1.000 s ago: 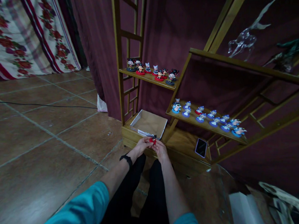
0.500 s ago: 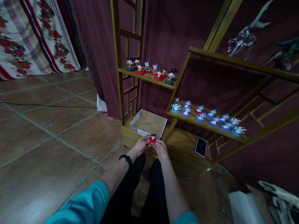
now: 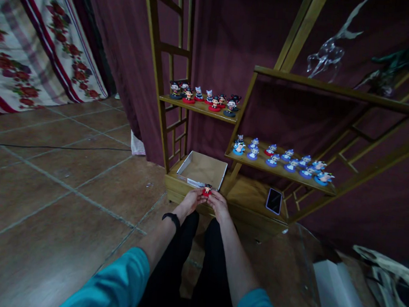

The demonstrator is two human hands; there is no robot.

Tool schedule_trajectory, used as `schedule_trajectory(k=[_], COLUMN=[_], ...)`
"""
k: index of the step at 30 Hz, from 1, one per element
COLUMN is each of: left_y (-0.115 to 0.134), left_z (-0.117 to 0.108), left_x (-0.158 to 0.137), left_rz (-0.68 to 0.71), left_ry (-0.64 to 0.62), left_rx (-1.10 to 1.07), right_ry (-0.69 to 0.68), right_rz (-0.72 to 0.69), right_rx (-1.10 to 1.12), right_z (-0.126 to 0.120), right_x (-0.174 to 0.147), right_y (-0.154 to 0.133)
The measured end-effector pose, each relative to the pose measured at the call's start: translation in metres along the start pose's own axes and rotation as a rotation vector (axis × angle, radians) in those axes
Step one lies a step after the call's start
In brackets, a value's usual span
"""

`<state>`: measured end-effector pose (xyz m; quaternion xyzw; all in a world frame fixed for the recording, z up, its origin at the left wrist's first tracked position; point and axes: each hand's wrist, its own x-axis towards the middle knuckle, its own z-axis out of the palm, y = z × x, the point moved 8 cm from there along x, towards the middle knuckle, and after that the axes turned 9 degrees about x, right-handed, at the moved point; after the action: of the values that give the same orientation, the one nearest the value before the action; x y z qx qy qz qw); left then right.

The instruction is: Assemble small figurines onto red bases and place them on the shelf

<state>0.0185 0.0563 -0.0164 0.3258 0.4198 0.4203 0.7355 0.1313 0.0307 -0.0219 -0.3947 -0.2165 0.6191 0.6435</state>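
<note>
A small figurine with dark hair and a red base is held upright between my two hands, just in front of the shelf unit. My left hand grips its left side, and my right hand grips its right side; the fingers of both are closed on it. Right behind them an open cardboard box rests on the lowest shelf. Above it, several red and black figurines stand on the upper left shelf. Several blue and purple figurines fill the middle shelf to the right.
A phone lies on the lower right shelf board. Glass and dark green ornaments stand on the top right shelf. A white box is on the floor at right. A black cable crosses the tiles at left.
The view has shifted slightly. Both hands keep hold of the figurine in nearly the same place in front of the box.
</note>
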Motion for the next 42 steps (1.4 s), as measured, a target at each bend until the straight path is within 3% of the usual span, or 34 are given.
schedule_trajectory(k=[13,20,42], left_y=[-0.001,0.001,-0.006], left_z=[0.003,0.005,0.009], left_x=[0.002,0.005,0.012], left_rz=[0.027,0.1,0.105], left_ry=[-0.022,-0.042,-0.023], left_rx=[0.04,0.118,0.197], right_ry=[-0.022,0.04,0.121], right_rz=[0.035,-0.008,-0.088], right_rx=[-0.05,-0.139,-0.204], right_z=[0.0,-0.001,0.004], right_x=[0.005,0.007,0.006], right_y=[0.008,0.008,-0.001])
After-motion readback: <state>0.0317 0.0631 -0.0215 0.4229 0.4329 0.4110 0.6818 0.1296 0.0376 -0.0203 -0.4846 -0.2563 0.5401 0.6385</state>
